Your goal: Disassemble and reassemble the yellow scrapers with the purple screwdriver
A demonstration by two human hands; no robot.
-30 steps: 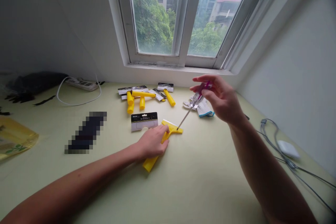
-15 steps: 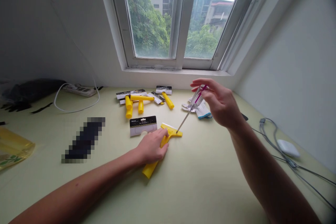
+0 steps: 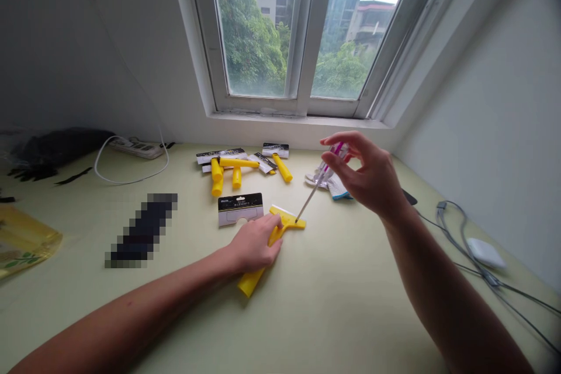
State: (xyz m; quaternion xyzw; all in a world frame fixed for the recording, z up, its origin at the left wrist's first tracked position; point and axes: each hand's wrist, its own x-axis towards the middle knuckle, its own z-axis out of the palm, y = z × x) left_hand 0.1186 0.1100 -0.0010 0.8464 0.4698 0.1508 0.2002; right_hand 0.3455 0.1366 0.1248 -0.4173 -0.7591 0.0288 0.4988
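My left hand (image 3: 258, 243) is wrapped round the handle of a yellow scraper (image 3: 251, 283) and presses it on the table. A screwdriver (image 3: 309, 200) with a clear and magenta handle slants down to the right part of the scraper's head, its tip touching there. The fingers of my right hand (image 3: 366, 172) pinch the top of the screwdriver's handle. Just behind the left hand lies a black and white header card (image 3: 240, 209).
Several yellow handles (image 3: 239, 163) with cards lie at the back. White gloves (image 3: 337, 187) are behind the screwdriver. Cables (image 3: 464, 239) and a white case (image 3: 485, 252) lie right, a blurred-out dark object (image 3: 142, 231) and yellow packet (image 3: 26, 242) left.
The fingers of my right hand have shifted round the screwdriver's handle, with the thumb now further left. My left hand and the scraper hold their place. The view has moved slightly.
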